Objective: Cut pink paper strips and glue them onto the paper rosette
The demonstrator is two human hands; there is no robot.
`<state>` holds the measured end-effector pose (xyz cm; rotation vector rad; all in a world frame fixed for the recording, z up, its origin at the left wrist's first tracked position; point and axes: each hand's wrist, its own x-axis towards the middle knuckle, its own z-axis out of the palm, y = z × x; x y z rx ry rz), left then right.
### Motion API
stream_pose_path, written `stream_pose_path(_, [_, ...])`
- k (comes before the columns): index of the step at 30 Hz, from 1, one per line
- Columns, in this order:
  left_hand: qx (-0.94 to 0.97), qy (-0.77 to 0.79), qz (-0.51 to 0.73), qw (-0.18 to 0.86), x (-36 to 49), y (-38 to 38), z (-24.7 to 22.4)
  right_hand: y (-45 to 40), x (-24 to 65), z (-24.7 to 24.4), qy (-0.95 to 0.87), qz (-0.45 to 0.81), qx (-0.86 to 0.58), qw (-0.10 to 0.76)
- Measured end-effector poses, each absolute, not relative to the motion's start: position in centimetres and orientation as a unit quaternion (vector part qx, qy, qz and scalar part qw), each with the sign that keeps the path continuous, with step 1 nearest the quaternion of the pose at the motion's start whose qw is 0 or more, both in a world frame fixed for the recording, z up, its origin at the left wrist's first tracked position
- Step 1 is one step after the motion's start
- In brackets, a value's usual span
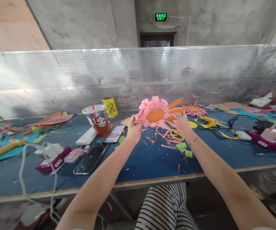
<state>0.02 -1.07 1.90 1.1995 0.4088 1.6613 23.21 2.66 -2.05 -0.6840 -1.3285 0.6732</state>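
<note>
Trousers (163, 207) with dark stripes sit nearest in my head view, below the pink paper flower (155, 115), which I take as my landmark. Its orange centre faces me above the blue tabletop (147, 169). I see a phone (91, 159) lying nearer than the flower and off to its left, and green paper scraps (182, 147) below its right side. Yellow-handled scissors (176, 135) show just below the flower's right edge.

My left hand (135, 128) pinches the flower's left rim between thumb and fingers, pressed together on the pink paper. My right hand (182, 124) is at the flower's right side, beside its orange strips (176, 110); I cannot tell whether those fingers are closed on the scissors, on the paper, or on neither.

Left of the flower I have a drink cup (100, 124) with a red straw; right of it and farther back lies a second pink flower (196, 110). Behind the flower runs a perforated metal screen (80, 80), and high beyond that a green exit sign (161, 17) glows.
</note>
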Motion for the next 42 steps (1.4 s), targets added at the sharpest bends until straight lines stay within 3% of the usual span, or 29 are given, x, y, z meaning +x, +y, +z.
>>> stream_pose_path(3, [0.474,0.152,0.678,0.541,0.2,-1.1,1.7,2.1,22.3,-1.9,-0.517,0.464,-0.279,0.663])
stream_pose_path(6, [0.483,0.171,0.655,0.555,0.5,-1.1,1.2,1.4,21.5,-1.8,-0.505,0.496,-0.265,0.655])
stream_pose_path(17, [0.546,0.260,0.626,0.493,0.5,-1.0,0.5,0.7,20.9,-1.5,-0.482,0.494,-0.267,0.673])
stream_pose_path(25, [0.584,0.218,0.537,0.568,0.3,-1.5,0.5,0.5,20.9,-1.1,-0.451,0.508,-0.298,0.671])
stream_pose_path(42, [0.484,0.193,0.630,0.576,0.3,-0.6,0.4,2.1,21.9,-2.5,-0.503,0.467,-0.341,0.642])
